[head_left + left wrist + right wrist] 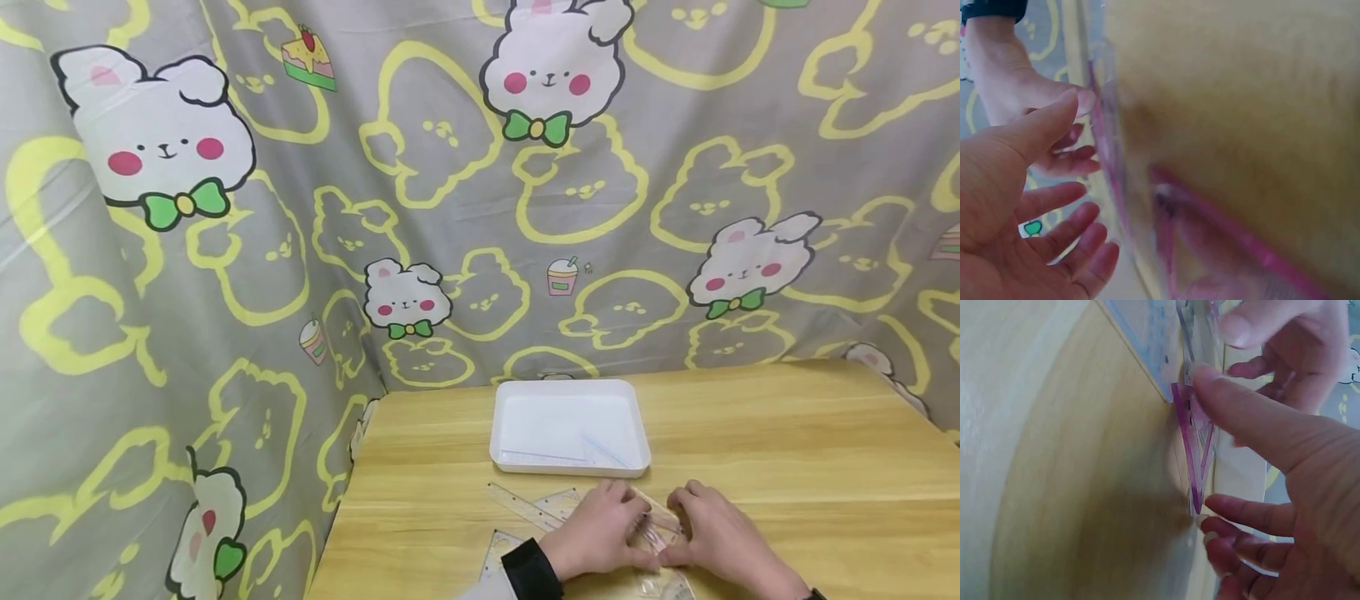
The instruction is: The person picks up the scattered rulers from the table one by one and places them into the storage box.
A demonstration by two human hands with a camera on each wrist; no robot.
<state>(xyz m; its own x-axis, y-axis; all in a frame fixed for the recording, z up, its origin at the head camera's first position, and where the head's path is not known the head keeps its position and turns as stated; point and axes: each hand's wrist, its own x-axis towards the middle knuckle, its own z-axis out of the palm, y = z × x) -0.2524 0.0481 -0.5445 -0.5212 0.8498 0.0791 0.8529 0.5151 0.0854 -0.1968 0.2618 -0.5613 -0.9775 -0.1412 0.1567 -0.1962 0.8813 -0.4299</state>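
Note:
A clear set square with pink edges (1229, 231) stands between my two hands above the wooden table. In the head view my left hand (603, 527) is curled at its left side, fingers on the far edge and thumb near. Opposite it, my right hand (718, 535) grips the right side; the right wrist view shows that thumb (1222, 394) against the pink-edged piece (1192, 450) and fingertips at its lower corner. Clear plastic (1110, 94) lies along the piece; whether it is a sleeve is too blurred to tell. The hands hide much of it in the head view.
A white tray (570, 386) with clear drawing pieces inside stands beyond the hands. A clear ruler (517, 504) and clear set squares (498, 548) lie on the table (405, 500) left of the hands. A patterned curtain (450, 225) hangs behind and at the left.

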